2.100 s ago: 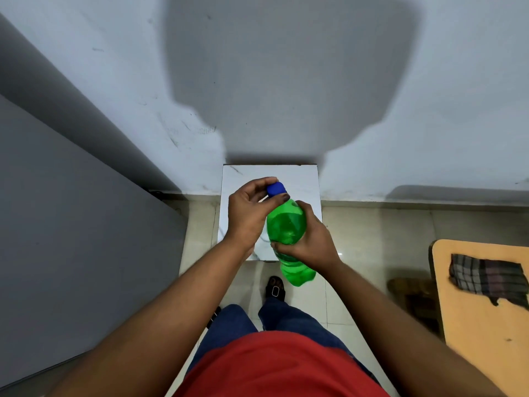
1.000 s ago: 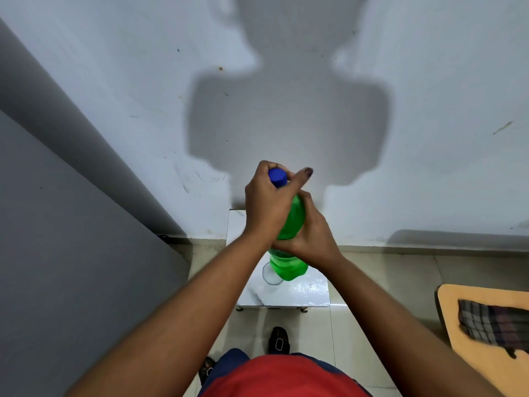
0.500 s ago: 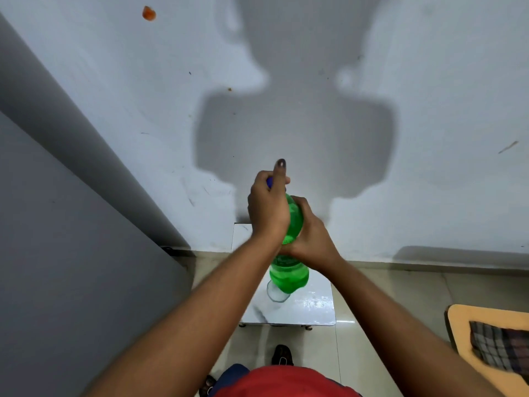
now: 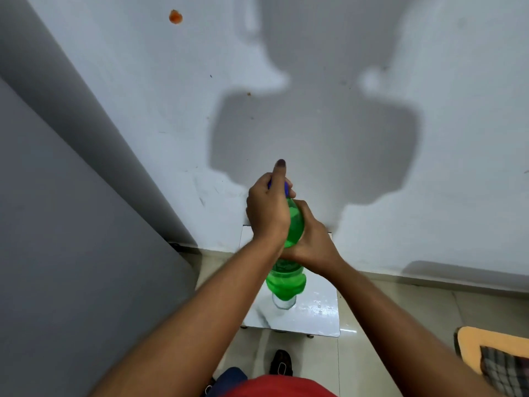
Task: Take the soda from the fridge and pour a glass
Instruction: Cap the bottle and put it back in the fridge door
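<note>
A green soda bottle (image 4: 286, 282) is held upright in front of me, above a small white marble-topped table (image 4: 315, 316). My right hand (image 4: 313, 243) wraps around the bottle's middle. My left hand (image 4: 266, 209) is closed over the blue cap (image 4: 286, 188), which is mostly hidden, with the index finger sticking up. A clear glass (image 4: 282, 303) stands on the table; the bottle's base covers most of it.
A grey fridge side (image 4: 71, 253) fills the left. A white wall (image 4: 372, 81) stands straight ahead behind the table. At the lower right is a wooden seat (image 4: 472, 338) with a checked cloth (image 4: 506, 368). My shoe (image 4: 282, 365) is on the tiled floor.
The view tilted up and the table came nearer. My left hand turned over the cap and its index finger lifted. The bottle stays held upright over the glass.
</note>
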